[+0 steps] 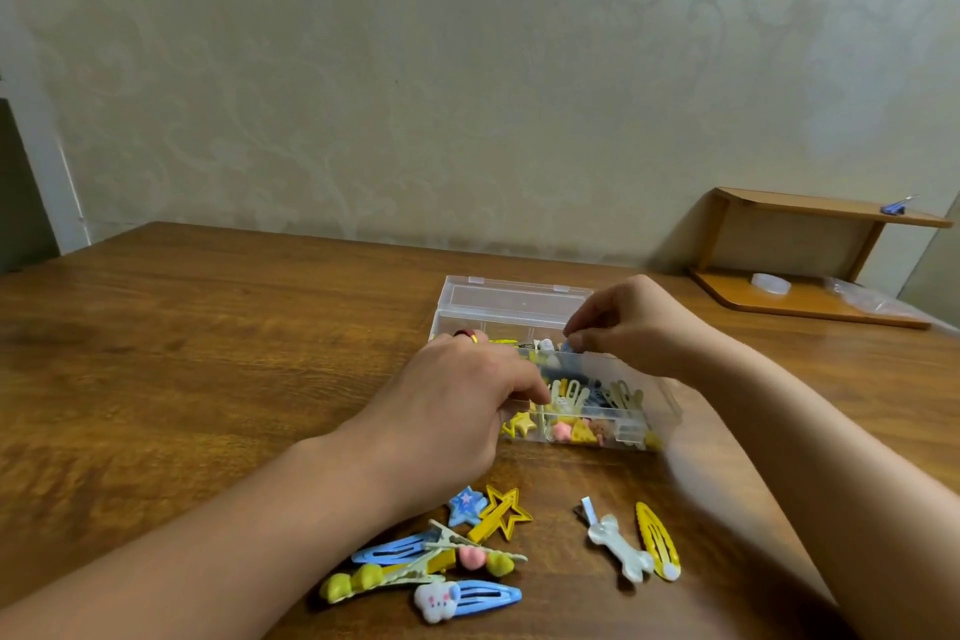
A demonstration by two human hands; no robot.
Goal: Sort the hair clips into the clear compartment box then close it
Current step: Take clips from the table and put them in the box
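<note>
The clear compartment box (644,424) stands on the wooden tabletop (208,353), and its lid (511,296) is open, standing up at the far side. Inside, thin walls divide it into several compartments. The near row holds a yellow star clip (521,424) in the left compartment, and next to it a compartment with a pink piece, a yellow cheese-shaped piece (584,431) and a small brown one. The middle part holds long pale yellow, white and blue clips lying together. The far compartments are partly hidden by the hands, so I cannot tell all of their content.

The left hand (457,405) rests on the left end of the box with its fingers curled over the edge, so its grip holds the box. A ring (467,335) is on one finger. The right hand (631,327) is above the far part of the box, and its grip is narrow: the fingertips pinch a small blue clip (567,346) just over a compartment.

Outside the box, near the front edge of the tabletop, more clips lie: a blue star clip (466,504) touching a yellow open star clip (504,509), a heap of blue and yellow snap clips (415,561) with heart shapes, a blue clip with a white cloud figure (467,598), a white bone-shaped clip (618,546) and beside it a yellow snap clip (657,538).

At the far right a small wooden shelf (810,265) stands.
</note>
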